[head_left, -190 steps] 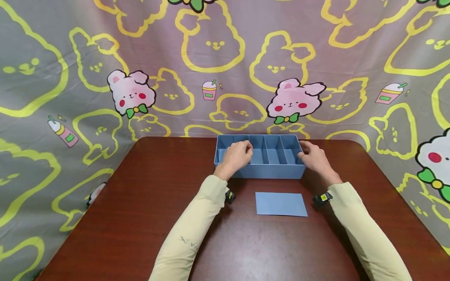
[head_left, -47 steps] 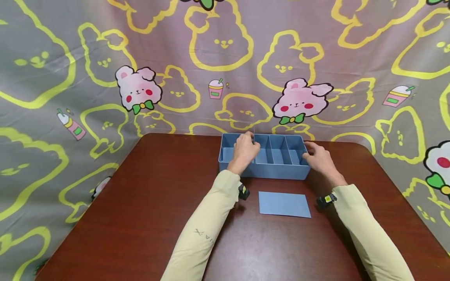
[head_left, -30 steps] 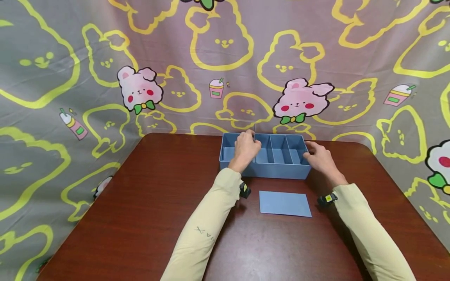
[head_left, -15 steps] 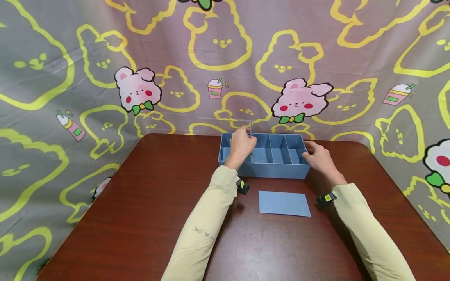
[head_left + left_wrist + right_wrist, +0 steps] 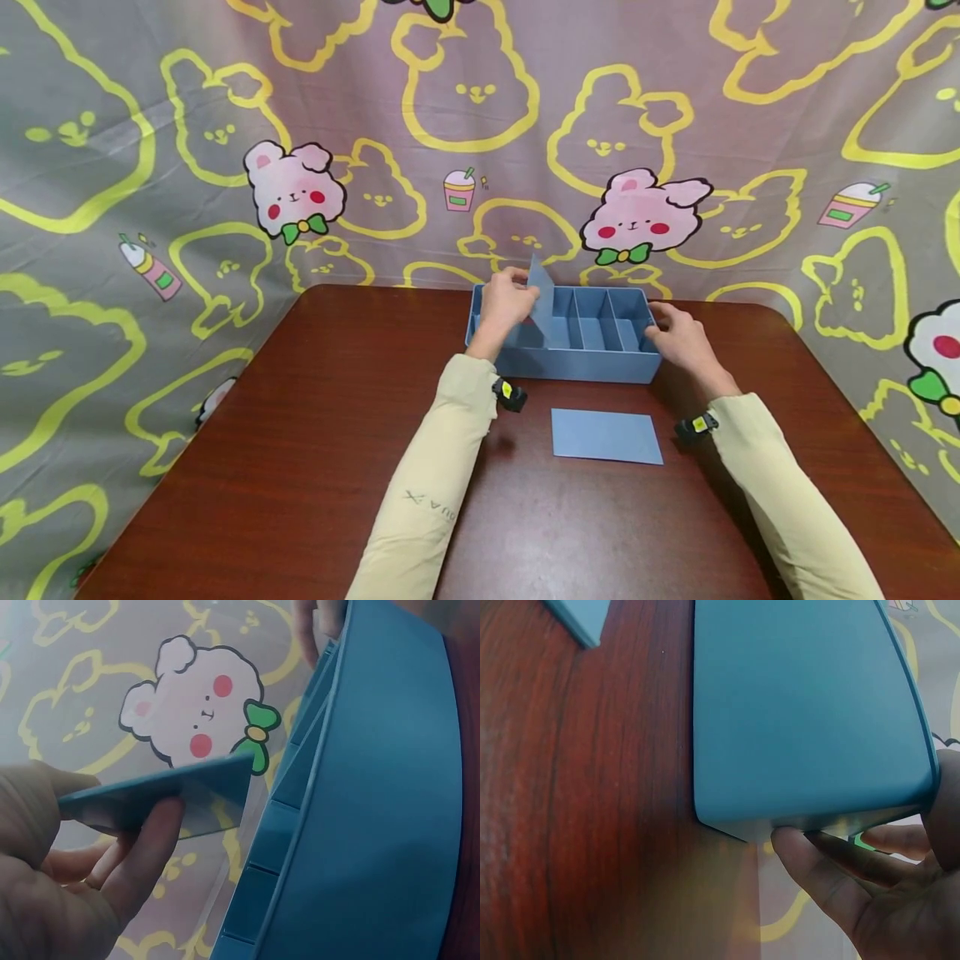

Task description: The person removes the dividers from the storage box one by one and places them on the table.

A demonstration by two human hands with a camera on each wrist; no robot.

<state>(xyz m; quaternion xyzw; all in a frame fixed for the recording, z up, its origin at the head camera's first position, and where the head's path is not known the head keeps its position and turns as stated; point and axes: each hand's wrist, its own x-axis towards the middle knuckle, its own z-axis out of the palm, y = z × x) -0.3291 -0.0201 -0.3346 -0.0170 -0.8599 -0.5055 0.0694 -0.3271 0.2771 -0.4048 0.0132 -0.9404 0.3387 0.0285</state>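
Grey cloth backdrop (image 5: 465, 67) with yellow outlines and pink rabbit heads; dark red-brown wooden tabletop (image 5: 300, 433); panel held upright above box.
Long, blue, compartmented plastic box (image 5: 577, 367) sits toward the tabletop's far edge. Left hand (image 5: 508, 300) pinches a thin, blue, rectangular panel (image 5: 546, 290) between thumb and fingers, above the compartments; left-wrist view shows its lower edge apart from the rim. Pinch lies back from that edge, which probably leaves the lower part unobstructed. Right hand (image 5: 681, 335) holds the box's right end, fingers bent against the end wall (outer-face contact plain in right-wrist view), likely bracing it against shifting. Flat blue rectangular sheet (image 5: 606, 436) lies in front of the box, apart from both hands, presumably there for easy reach.
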